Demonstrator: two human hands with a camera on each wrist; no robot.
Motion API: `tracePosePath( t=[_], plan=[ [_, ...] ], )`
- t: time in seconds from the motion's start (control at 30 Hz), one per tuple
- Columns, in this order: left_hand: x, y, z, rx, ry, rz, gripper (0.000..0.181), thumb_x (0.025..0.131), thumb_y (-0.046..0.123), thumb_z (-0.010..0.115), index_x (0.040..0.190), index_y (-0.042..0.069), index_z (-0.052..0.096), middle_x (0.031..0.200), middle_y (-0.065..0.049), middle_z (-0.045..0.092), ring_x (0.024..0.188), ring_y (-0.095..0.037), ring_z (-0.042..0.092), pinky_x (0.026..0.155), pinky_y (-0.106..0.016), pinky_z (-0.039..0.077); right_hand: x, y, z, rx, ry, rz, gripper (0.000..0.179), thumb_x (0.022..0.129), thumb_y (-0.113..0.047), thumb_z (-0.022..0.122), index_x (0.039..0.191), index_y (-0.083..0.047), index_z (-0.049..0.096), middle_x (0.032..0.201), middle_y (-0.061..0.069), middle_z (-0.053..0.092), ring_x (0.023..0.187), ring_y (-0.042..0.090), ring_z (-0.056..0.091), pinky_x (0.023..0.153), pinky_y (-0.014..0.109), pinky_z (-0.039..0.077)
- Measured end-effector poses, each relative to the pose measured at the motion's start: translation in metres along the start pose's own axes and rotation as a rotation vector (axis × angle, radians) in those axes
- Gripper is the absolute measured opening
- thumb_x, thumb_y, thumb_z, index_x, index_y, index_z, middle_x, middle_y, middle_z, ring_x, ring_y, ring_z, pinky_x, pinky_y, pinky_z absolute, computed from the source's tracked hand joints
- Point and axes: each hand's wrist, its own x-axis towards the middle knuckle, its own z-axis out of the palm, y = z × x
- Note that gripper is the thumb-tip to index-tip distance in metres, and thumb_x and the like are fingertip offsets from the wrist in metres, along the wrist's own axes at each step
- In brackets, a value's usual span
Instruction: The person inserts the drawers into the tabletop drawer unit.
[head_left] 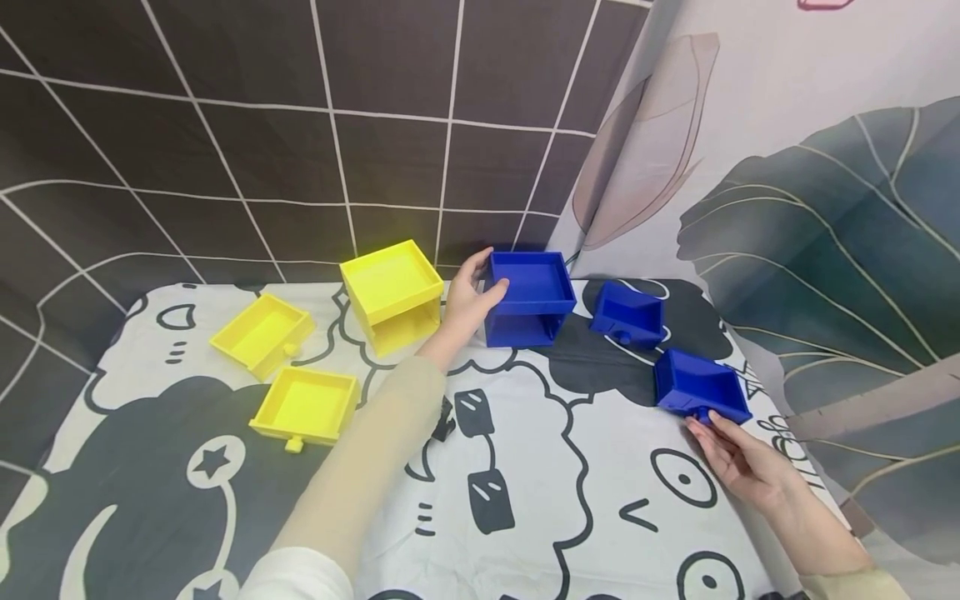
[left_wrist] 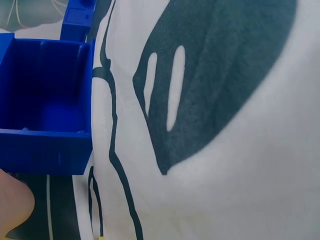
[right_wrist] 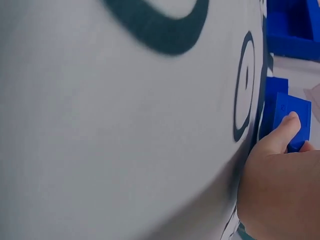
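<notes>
As we scan from the biggest down, a dark gridded backdrop (head_left: 262, 158) fills the far side, a leaf-patterned curtain (head_left: 825, 217) hangs on the right, and the cartoon-print cloth (head_left: 540, 450) spreads out below. Now the cabinets: we have the yellow cabinet (head_left: 393, 287) at far centre-left and the blue cabinet (head_left: 528, 287) to its right, both openings facing the near side. Down a size, we spot the far yellow drawer (head_left: 262, 333) and the near yellow drawer (head_left: 306, 404) side by side on the left. Over on the right, the far blue drawer (head_left: 628, 315) sits near the blue cabinet, and the near blue drawer (head_left: 701, 383) is nearer and further right; whether it touches the cloth, we can't tell. On to the hands! We see the left hand (head_left: 467, 307) gripping the blue cabinet by its left side, while the right hand (head_left: 750, 467) pinches the near blue drawer at its little blue knob (head_left: 702, 413).
</notes>
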Motion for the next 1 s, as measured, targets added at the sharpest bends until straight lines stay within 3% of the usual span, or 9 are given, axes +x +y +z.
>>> tracePosePath(
  t=[0.47, 0.77, 1.0],
  plan=[
    [-0.001, 0.000, 0.003, -0.035, 0.022, -0.014, 0.060, 0.098, 0.001, 0.065, 0.156, 0.003, 0.050, 0.164, -0.018, 0.048, 0.153, -0.034, 0.046, 0.134, -0.035, 0.032, 0.010, 0.005, 0.030, -0.074, -0.036, 0.030, 0.040, 0.114, -0.018, 0.046, 0.103, 0.000, 0.080, 0.106, 0.015, 0.083, 0.101, 0.020, 0.081, 0.095, 0.024, 0.065],
    [-0.004, 0.000, 0.006, -0.078, 0.029, -0.039, 0.061, 0.099, -0.001, 0.063, 0.158, 0.003, 0.047, 0.167, -0.016, 0.044, 0.157, -0.032, 0.042, 0.135, -0.035, 0.030, 0.018, 0.014, 0.043, -0.098, -0.164, 0.062, 0.043, 0.115, -0.017, 0.042, 0.107, 0.001, 0.080, 0.110, 0.015, 0.082, 0.106, 0.019, 0.081, 0.098, 0.023, 0.063],
    [-0.006, 0.001, 0.006, -0.094, 0.038, -0.067, 0.060, 0.100, 0.000, 0.062, 0.158, 0.003, 0.046, 0.168, -0.016, 0.043, 0.158, -0.032, 0.040, 0.134, -0.036, 0.033, 0.025, 0.020, 0.055, -0.113, -0.167, 0.072, 0.041, 0.115, -0.017, 0.044, 0.106, 0.001, 0.080, 0.110, 0.014, 0.082, 0.104, 0.019, 0.081, 0.098, 0.023, 0.063]
  ],
)
